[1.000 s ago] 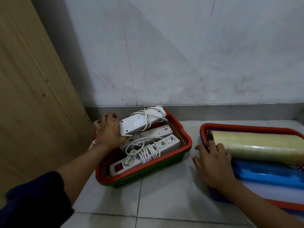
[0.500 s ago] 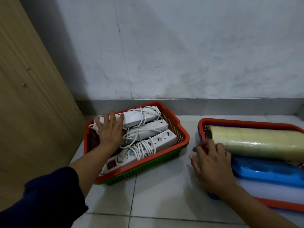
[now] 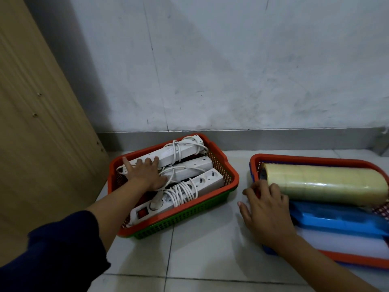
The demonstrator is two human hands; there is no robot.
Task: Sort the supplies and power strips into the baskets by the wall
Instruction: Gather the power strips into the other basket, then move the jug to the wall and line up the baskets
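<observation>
Head view: the left hand [image 3: 145, 174] lies flat, fingers spread, on the power strips [image 3: 179, 173] stacked in the left basket [image 3: 229, 175] at nine o'clock by the wall [image 3: 231, 70]. The right hand [image 3: 266, 209], open with fingers loosely curled, rests at the rim of the right basket [image 3: 315, 160] at three o'clock, touching the tape roll [image 3: 324, 184] inside, above a blue tray [image 3: 336, 221].

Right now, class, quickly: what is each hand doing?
Left hand: open, flat on the white corded power strips in the red plastic basket.
Right hand: open, resting beside the long yellowish tape roll; holding nothing.
</observation>
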